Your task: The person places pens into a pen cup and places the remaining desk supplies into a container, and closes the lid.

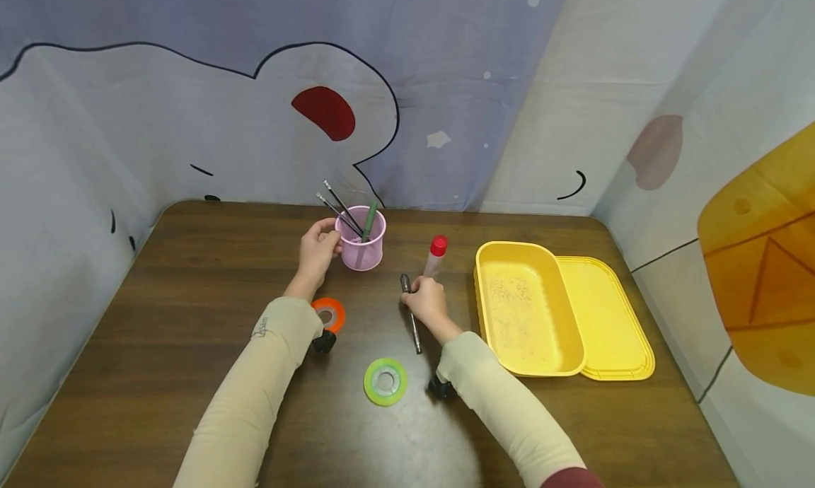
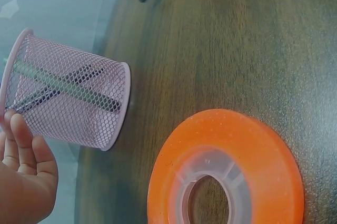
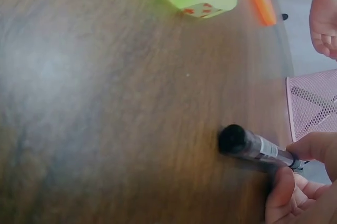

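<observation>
My right hand point(image 1: 428, 302) pinches a dark pen point(image 1: 414, 330) with a clear section and a barcode label, over the middle of the table. In the right wrist view the pen's black end point(image 3: 233, 139) points away from the fingers. A red-capped tube point(image 1: 438, 247) shows just behind this hand, its lower part hidden. My left hand point(image 1: 316, 253) is at the left side of a pink mesh pen cup point(image 1: 361, 256), its fingertips at the rim in the left wrist view. Inside the cup lean two dark pencils point(image 1: 337, 204) and a green pen point(image 1: 370, 219).
An orange tape roll point(image 1: 335, 310) lies beside the left wrist, partly covered by the sleeve. Between the forearms lies a green tape roll point(image 1: 376, 394). To the right, a yellow tub point(image 1: 531, 311) sits against its yellow lid point(image 1: 608, 318). A printed curtain point(image 1: 458, 106) hangs behind the table.
</observation>
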`<state>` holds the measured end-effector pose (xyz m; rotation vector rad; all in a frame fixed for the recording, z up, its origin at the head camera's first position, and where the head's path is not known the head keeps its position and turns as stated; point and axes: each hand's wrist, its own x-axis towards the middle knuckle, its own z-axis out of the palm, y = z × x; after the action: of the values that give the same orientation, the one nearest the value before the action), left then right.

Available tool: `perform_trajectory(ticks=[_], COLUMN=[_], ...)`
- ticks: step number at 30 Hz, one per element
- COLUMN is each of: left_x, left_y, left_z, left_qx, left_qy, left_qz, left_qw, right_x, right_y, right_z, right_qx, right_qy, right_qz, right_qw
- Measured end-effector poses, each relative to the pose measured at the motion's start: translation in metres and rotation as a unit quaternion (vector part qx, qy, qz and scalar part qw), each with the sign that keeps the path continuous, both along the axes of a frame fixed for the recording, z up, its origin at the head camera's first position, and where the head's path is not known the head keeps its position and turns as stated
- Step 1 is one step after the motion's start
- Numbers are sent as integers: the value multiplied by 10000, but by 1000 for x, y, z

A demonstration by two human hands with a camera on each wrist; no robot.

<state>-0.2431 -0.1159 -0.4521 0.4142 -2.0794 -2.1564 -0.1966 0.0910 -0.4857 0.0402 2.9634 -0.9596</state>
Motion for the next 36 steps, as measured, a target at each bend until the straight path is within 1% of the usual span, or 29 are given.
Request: perform_trajectory(ticks=[4,8,15,19,20,27,29,32,36], left_x=[1,3,11,12,12,-1,-1,-1,0], left_y=[-1,-2,2,2,1,-1,-1,-1,-1], left_z=[2,6,20,22,22,0,-1,-1,0], left_qx=[23,43,-81,-43,-47,-149,-182,-183,-155], left_qy=[-20,-43,-23,-55,-68,-18,-29,-24,-32], left_qz=[-30,-72,-67,-68,-65,-34,-38,-29,-28], left_qw=[10000,10000,9999,10000,9999,9999,9998,9998,9999], right_x=[0,1,-2,-5,-6,-15,-18,-24,-31], right_y=[-1,-4,-12,-16,-16,-16,-17,-17,-18], right_z=[3,12,32,48,52,83,93,108,123], right_qx=[-149,-406,-855,-1191,-1297,-2101,-2268,-2385,-2374], right_qy=[9,122,242,247,244,69,85,214,351], right_qz=[18,123,344,406,420,419,432,489,576], right_qw=[9999,9990,9954,9917,9904,9768,9730,9697,9691])
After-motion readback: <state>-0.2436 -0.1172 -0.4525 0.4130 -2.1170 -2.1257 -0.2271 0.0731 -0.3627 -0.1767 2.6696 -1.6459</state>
